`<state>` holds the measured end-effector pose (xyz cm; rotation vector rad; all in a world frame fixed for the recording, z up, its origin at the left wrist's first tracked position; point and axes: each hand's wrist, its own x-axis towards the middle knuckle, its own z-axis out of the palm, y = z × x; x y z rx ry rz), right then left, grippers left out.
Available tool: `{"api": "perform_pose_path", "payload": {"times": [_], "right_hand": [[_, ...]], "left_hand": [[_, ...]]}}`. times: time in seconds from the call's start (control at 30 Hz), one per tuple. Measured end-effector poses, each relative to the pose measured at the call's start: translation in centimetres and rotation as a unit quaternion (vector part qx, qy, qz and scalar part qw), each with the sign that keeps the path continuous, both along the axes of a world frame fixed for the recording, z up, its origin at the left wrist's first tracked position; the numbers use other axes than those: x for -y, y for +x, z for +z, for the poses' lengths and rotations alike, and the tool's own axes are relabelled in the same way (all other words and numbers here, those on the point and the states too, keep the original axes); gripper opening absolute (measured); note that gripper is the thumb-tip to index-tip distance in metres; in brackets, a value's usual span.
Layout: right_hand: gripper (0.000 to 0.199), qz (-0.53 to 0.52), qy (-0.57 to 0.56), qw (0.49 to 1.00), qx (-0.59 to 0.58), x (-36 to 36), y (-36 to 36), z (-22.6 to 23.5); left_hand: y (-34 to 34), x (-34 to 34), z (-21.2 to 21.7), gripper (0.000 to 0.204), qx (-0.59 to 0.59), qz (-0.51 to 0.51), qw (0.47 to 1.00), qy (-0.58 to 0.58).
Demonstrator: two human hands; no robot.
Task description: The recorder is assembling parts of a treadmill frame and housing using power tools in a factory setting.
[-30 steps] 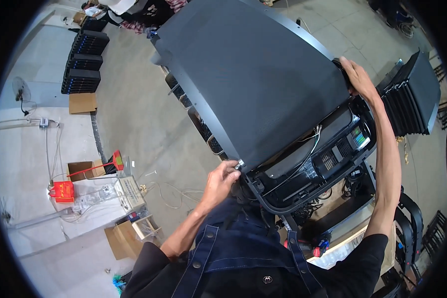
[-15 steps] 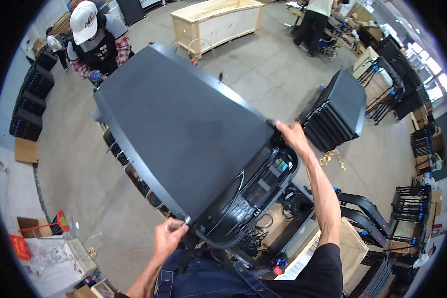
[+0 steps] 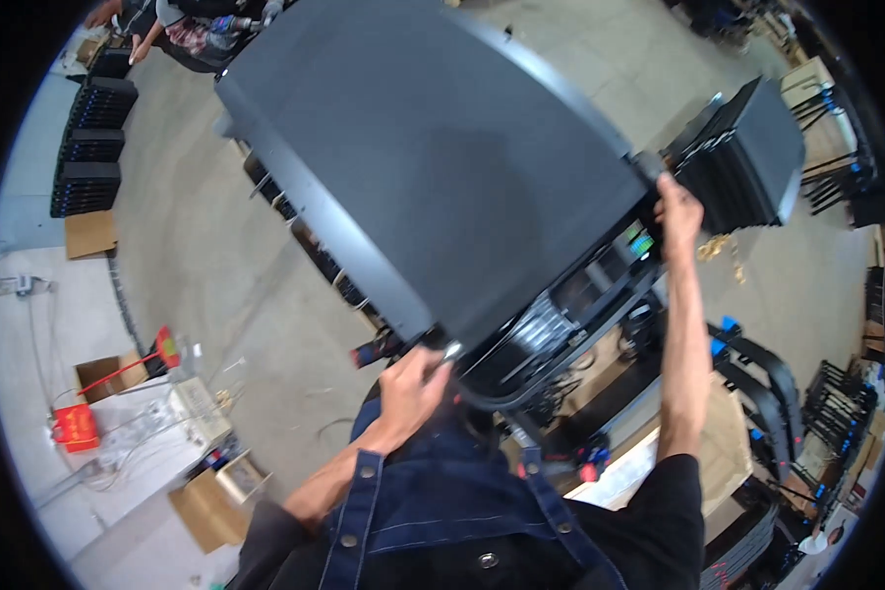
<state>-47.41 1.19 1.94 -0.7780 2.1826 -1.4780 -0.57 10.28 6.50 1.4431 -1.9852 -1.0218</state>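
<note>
At the deck's (image 3: 423,147) near-left corner, my left fingers (image 3: 418,366) pinch a silvery piece (image 3: 451,350). My right fingers' (image 3: 670,197) grip I can't tell.

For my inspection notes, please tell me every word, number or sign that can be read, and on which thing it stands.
No text can be read here.
Red package: marks too small.
Coloured patch on the machine: too blurred.
</note>
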Motion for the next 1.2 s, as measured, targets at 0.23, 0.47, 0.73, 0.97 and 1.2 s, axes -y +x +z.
{"api": "perform_pose_path", "payload": {"times": [0.23,0.47,0.73,0.97,1.2], "right_hand": [[0.044,0.001,0.046,0.999,0.009,-0.4,-0.9,-1.0],[0.029,-0.148,-0.174,0.971,-0.075,-10.2,6.2,-3.2],[0.021,0.122,0.441,0.883,-0.108,-30.1,24.2,-24.7],[0.033,0.136,0.527,0.834,-0.087,-33.7,23.5,-31.3],[0.019,-0.025,0.415,0.902,-0.117,-31.0,23.6,-20.8]], "left_hand": [[-1.5,0.8,0.7,0.033,0.057,-0.007,0.994,0.097],[-1.5,2.7,0.5,0.024,0.271,-0.125,0.954,-0.011],[-3.3,4.4,0.8,0.027,0.362,-0.218,0.906,-0.018],[-2.1,5.3,0.3,0.029,0.311,-0.288,0.905,-0.022],[2.3,7.4,-0.2,0.022,0.096,-0.327,0.94,0.004]]}}
